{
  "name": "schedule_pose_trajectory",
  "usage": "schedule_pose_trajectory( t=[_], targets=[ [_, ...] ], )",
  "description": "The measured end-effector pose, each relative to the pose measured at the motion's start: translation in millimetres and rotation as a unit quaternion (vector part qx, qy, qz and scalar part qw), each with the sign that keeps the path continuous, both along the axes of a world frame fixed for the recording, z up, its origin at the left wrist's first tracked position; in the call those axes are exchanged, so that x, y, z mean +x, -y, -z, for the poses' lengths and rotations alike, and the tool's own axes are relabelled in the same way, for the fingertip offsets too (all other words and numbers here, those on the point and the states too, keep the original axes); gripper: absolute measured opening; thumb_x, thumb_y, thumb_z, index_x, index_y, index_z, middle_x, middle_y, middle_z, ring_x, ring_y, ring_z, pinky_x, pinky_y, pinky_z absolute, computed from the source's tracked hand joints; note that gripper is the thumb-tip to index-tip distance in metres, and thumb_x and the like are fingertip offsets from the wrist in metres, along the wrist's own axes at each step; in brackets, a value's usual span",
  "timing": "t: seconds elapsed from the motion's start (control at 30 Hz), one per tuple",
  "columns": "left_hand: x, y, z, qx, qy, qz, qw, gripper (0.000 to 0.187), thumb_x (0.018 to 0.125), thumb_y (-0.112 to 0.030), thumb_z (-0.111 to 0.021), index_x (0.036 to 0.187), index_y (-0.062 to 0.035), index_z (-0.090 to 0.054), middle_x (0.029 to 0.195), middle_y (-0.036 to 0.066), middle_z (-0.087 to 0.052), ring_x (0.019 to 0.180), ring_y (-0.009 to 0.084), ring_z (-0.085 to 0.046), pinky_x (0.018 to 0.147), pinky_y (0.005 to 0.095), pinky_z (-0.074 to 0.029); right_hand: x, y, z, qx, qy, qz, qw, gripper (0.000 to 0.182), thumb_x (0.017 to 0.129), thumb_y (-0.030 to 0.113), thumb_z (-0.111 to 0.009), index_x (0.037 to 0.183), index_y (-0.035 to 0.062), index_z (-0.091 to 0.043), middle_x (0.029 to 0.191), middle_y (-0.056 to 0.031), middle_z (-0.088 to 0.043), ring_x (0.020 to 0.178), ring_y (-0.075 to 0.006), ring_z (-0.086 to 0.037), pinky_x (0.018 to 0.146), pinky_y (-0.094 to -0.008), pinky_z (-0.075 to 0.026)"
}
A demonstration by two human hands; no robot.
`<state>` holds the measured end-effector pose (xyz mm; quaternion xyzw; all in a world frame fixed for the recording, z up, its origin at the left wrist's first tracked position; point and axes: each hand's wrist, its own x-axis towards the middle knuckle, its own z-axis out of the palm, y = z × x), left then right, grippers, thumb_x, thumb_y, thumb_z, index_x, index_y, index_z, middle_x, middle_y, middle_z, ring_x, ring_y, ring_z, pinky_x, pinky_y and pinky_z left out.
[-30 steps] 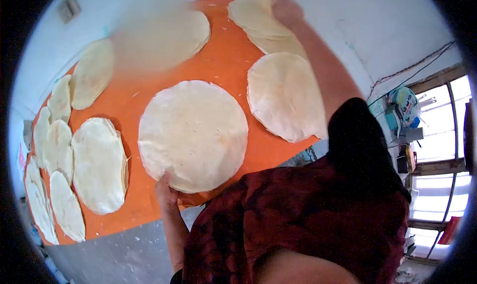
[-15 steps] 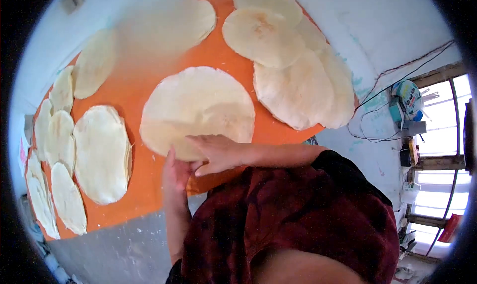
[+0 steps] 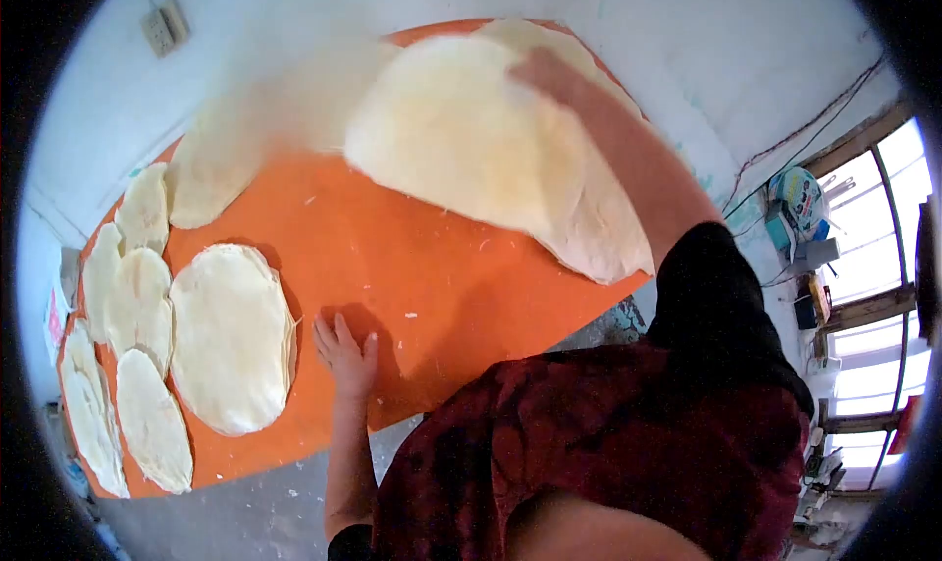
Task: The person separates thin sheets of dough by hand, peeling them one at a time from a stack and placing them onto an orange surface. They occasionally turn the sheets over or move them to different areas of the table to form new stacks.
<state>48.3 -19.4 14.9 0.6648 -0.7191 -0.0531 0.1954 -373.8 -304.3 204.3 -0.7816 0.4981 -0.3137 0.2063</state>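
A large round flatbread [image 3: 442, 129], smeared by motion, is in the air above the far right of the orange tabletop [image 3: 392, 267]. My right hand [image 3: 538, 74] grips its far right edge; the fingertips are blurred. Under it, other flatbreads [image 3: 601, 222] show along the table's right side. My left hand [image 3: 348, 357] is held low over the front of the table with its fingers spread and nothing in them. Just left of that hand lies a stack of round flatbreads [image 3: 228, 340].
More flatbreads [image 3: 139, 301] overlap along the left side of the table. A hazy blur covers the upper left. Walls border the far side, with an outlet [image 3: 164, 27] on one. Cables and a window [image 3: 873, 267] are at the right.
The flatbread that lay mid-table is lifted and carried to the far right by my right hand. My left hand has come away from it, fingers now spread. The view has shifted slightly.
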Motion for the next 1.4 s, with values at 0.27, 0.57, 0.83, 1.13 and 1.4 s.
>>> schedule_pose_trajectory(
  t=[0.27, 0.57, 0.83, 1.13, 1.4],
  targets=[
    [-13, 5, 14, -0.039, 0.079, -0.039, 0.995, 0.061, 0.076, -0.039, -0.048, 0.122, 0.0007, -0.036, 0.133, 0.026, -0.025, 0.124, 0.0409, -0.021, 0.093, 0.0524, -0.022, 27, 67, -151, -0.315, -0.278, 0.314, 0.852, 0.021, 0.077, 0.014, -0.042, 0.085, 0.003, -0.058, 0.086, -0.0195, -0.059, 0.087, -0.0325, -0.056, 0.075, -0.0397, -0.045],
    [-15, 11, 6, 0.003, 0.102, -0.062, 0.993, 0.06, 0.078, -0.045, -0.042, 0.12, -0.0024, -0.037, 0.132, 0.022, -0.028, 0.123, 0.0387, -0.024, 0.091, 0.05, -0.023, 152, 129, 73, -0.054, -0.184, 0.125, 0.974, 0.048, 0.074, 0.03, -0.052, 0.114, 0.0055, -0.045, 0.109, -0.0165, -0.053, 0.1, -0.0299, -0.053, 0.083, -0.0415, -0.042],
    [-18, 17, 1, 0.019, 0.089, -0.082, 0.992, 0.059, 0.078, -0.047, -0.042, 0.119, -0.0048, -0.04, 0.131, 0.021, -0.032, 0.121, 0.0375, -0.029, 0.091, 0.0492, -0.024, 274, 76, 165, -0.038, -0.265, 0.051, 0.962, 0.053, 0.067, 0.04, -0.063, 0.107, 0.0068, -0.048, 0.108, -0.0128, -0.05, 0.104, -0.0304, -0.047, 0.082, -0.048, -0.041],
    [-12, 15, 0, 0.055, 0.067, -0.104, 0.991, 0.058, 0.075, -0.048, -0.048, 0.116, -0.0063, -0.045, 0.132, 0.019, -0.031, 0.122, 0.0349, -0.027, 0.091, 0.0484, -0.025, 291, 103, 189, -0.108, -0.407, 0.014, 0.907, 0.021, 0.074, 0.013, -0.054, 0.092, 0.0023, -0.05, 0.088, -0.0137, -0.058, 0.084, -0.0269, -0.059, 0.068, -0.0356, -0.051],
    [-11, 12, -2, 0.043, 0.038, -0.103, 0.993, 0.059, 0.073, -0.047, -0.049, 0.116, -0.0064, -0.045, 0.132, 0.019, -0.03, 0.123, 0.0344, -0.025, 0.092, 0.0472, -0.024, 275, 80, 110, 0.013, -0.336, -0.008, 0.942, 0.02, 0.075, 0.008, -0.043, 0.091, 0.0016, -0.054, 0.087, -0.0189, -0.06, 0.084, -0.0332, -0.059, 0.072, -0.043, -0.046]
  ],
)
